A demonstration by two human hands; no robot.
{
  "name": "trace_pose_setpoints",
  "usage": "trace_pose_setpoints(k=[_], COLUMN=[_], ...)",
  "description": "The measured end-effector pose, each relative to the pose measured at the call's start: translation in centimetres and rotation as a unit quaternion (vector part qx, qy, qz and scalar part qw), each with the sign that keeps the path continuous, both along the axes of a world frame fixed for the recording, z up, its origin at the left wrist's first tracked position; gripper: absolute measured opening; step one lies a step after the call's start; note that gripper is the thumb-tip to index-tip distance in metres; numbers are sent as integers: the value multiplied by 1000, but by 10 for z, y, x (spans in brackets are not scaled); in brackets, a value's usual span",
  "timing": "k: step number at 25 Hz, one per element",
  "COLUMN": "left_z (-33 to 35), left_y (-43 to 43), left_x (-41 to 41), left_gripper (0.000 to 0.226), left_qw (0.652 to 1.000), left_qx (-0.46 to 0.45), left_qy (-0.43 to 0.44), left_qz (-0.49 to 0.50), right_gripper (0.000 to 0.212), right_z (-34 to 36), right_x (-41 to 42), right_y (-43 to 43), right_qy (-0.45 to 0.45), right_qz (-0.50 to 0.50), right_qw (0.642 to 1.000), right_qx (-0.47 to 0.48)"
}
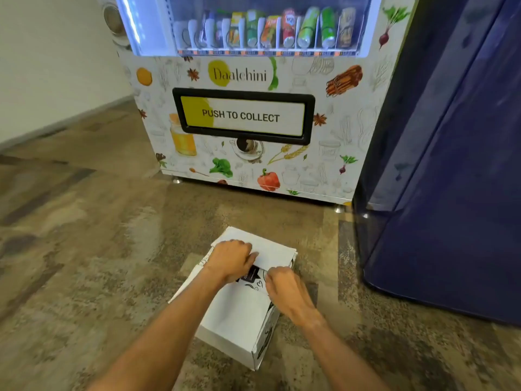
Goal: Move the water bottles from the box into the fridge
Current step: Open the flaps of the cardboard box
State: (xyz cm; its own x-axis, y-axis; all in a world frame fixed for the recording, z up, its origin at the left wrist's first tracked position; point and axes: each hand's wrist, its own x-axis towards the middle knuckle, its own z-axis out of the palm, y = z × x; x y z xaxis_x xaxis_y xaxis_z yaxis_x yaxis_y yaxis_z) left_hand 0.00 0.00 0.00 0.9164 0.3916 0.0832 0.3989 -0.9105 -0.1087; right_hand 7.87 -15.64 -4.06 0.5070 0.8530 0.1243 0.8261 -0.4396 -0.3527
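Observation:
A white cardboard box sits on the floor in front of me with its top flaps folded down. My left hand lies on the far flap, fingers curled at its edge. My right hand grips the edge of the near flap at the middle seam, where a black printed patch shows. No water bottles are visible; the box's inside is hidden. The dark blue fridge stands at the right, its door closed.
A white vending machine with a "PUSH TO COLLECT" hatch and a lit drinks shelf stands straight ahead, next to the fridge. Mottled brown floor spreads to the left, bounded by a pale wall.

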Motion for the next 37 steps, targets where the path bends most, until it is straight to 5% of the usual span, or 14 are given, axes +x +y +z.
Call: trace_pose_setpoints(k=[4,8,16,22,24,29,34,37], left_z=[-32,-39,14,-21,-57,-118,-118,-103], left_y=[11,14,20,17,11,-16,-23,-14], left_x=[-16,-21,-78,-176,-200,-216,-205,-192], left_gripper=[37,38,54,17,17,57,39,30], left_qw=[991,982,988,947,946,959,967,964], left_qx=[-78,-138,-141,-319,-319,-277,-248,-236], left_qy=[102,128,20,-22,-37,-52,-46,-105], left_qz=[-21,-15,-55,-32,-42,-29,18,59], right_gripper=[24,43,62,75,74,66,66,57], right_z=[-27,-38,-6,-26,-35,-49,-52,-46], right_x=[-9,-9,50,90,90,87,87,69], right_y=[9,20,45,55,56,58,59,63], right_qy=[51,9,-15,53,113,119,104,-17], right_qz=[58,79,-7,-35,-42,-44,-41,-9], right_qw=[996,996,1000,990,981,979,974,989], right_qx=[-39,-41,5,-125,-153,-157,-197,-148])
